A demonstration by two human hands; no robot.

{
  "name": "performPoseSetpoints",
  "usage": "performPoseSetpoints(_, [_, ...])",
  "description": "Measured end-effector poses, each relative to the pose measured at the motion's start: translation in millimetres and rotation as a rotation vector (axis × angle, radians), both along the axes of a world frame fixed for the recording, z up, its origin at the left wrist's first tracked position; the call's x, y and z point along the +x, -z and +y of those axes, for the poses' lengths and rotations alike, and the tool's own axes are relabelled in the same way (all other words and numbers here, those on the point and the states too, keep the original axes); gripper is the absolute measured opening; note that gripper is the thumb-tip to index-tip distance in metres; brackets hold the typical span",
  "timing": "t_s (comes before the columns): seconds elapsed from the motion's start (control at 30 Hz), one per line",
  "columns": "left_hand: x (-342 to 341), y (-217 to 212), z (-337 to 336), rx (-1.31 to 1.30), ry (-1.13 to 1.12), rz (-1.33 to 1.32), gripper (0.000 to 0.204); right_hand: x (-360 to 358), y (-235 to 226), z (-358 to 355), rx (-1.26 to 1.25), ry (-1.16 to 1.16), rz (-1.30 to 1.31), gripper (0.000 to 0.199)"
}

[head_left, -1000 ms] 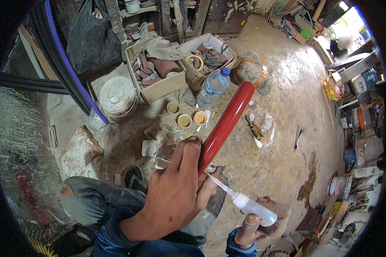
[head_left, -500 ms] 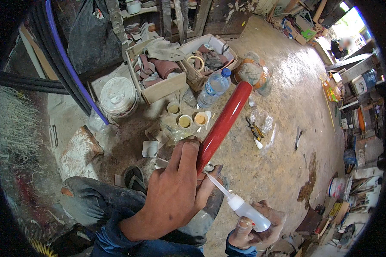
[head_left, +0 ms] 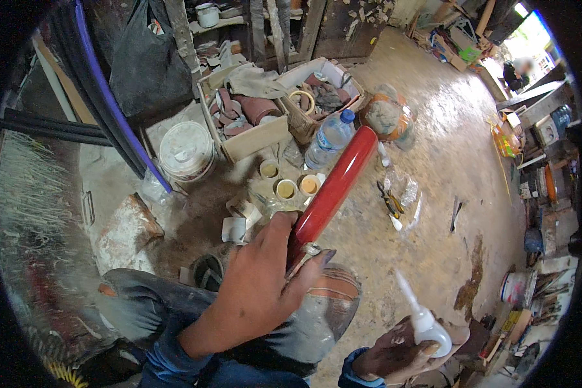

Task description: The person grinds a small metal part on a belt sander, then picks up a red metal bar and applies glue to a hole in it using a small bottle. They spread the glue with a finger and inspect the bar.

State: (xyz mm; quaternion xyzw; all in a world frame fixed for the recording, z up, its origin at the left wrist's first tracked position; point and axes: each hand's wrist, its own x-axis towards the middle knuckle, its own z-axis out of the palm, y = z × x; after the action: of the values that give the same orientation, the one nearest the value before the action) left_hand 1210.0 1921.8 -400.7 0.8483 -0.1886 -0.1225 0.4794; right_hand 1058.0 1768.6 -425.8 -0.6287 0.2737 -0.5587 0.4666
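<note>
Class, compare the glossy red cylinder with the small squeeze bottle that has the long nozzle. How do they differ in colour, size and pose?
The red cylinder is glossy deep red; the squeeze bottle is whitish and translucent. The cylinder is much longer, while the bottle is short and ends in a thin tapered nozzle. The cylinder slants up and away from the left hand; the bottle sits in the right hand, nozzle pointing up. Each is gripped at its lower end.

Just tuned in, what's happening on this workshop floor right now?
A person sits low on the floor. Their left hand grips the near end of a glossy red cylinder, which points away over the dusty floor. Their right hand holds a small white squeeze bottle with a long nozzle, tip up and clear of the cylinder. Beyond lie three small paint-stained cups, a plastic water bottle, a white bucket and cardboard boxes of rags.
</note>
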Motion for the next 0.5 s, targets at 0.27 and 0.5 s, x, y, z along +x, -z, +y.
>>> performPoseSetpoints(0.27, [16, 1, 12, -0.168, -0.029, 0.235, 0.035, 28, 29, -8, 0.349, 0.229, -0.365, 0.042])
performPoseSetpoints(0.5, [28, 6, 26, -0.552, -0.057, 0.568, 0.043, 43, 15, -7, 0.336, 0.216, -0.179, 0.033])
